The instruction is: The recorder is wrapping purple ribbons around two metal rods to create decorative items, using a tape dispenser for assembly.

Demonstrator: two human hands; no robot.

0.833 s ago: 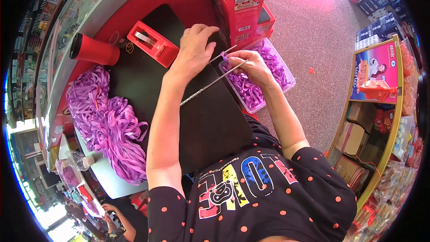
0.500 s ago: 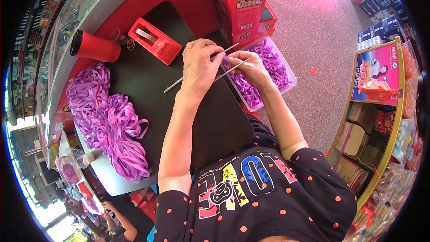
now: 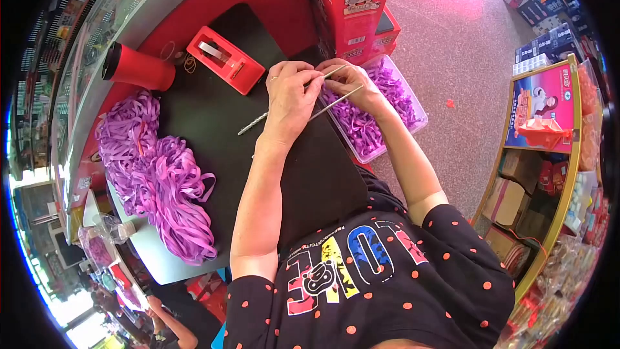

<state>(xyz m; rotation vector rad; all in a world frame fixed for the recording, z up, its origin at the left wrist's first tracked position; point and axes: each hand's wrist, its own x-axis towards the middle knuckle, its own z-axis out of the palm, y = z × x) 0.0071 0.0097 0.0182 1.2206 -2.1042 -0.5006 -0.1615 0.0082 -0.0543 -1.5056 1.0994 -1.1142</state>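
My left hand (image 3: 294, 94) is closed round a thin metal rod over the black tabletop; the rod's spiral-grooved end (image 3: 253, 124) sticks out left of the wrist. A second thin, plain rod (image 3: 336, 102) slants between my hands and crosses my right hand (image 3: 356, 87). The right hand's fingers are bent and pressed together at the left fingertips, close to the first rod's upper end; what they pinch is mostly hidden. Just beyond and under the right hand, a clear plastic tub (image 3: 420, 126) holds many purple ribbon pieces (image 3: 371, 132).
A large heap of purple ribbon (image 3: 158, 181) lies at the table's left edge. Farther back are a red tape dispenser (image 3: 226, 59) and a red tumbler (image 3: 143, 70). A tall red carton (image 3: 358, 13) stands behind the tub. Shelving (image 3: 526, 174) is at right; another person's arm (image 3: 171, 323) shows lower left.
My right hand has moved up and left, its fingers now meeting those of the left hand. The purple bit seen between the fingertips is now hidden.
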